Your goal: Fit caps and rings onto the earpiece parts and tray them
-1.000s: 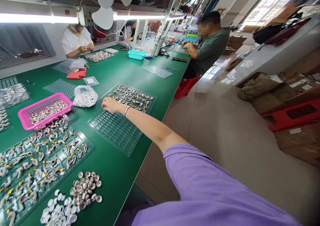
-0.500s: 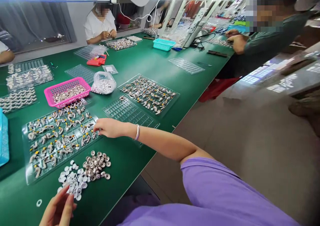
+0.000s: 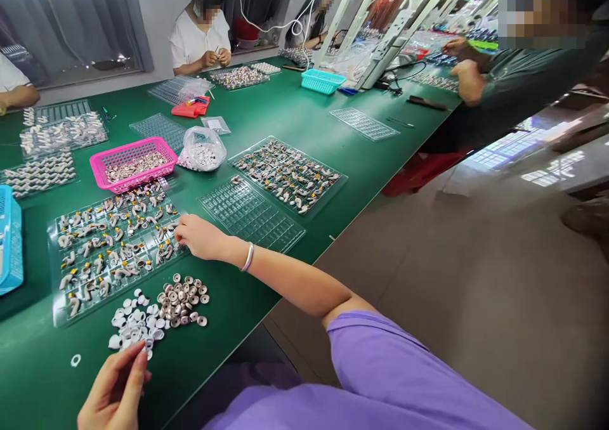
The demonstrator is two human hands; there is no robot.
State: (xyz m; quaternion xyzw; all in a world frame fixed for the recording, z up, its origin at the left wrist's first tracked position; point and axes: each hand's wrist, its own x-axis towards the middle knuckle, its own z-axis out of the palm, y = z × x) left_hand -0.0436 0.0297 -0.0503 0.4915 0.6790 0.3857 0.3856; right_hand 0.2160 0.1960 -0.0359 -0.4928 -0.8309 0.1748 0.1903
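1. Around frame centre-left, the right hand [image 3: 203, 238] bunches its fingers at the right edge of the tray [image 3: 61, 308] of curved parts [image 3: 99, 264].
2. At lower left, the left hand [image 3: 105, 409] brings thumb and forefinger nearly together beside white caps [image 3: 134, 323]; whether either hand grips anything, one cannot tell.
3. Beige cups [image 3: 183, 302] lie just right of the caps.

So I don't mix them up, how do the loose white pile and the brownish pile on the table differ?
The white pile is plain white; the brownish pile is tan, many pieces dark-centered. The white pile lies by your left hand; the brownish pile sits farther from it. Both are loose heaps of small round pieces on the green table.
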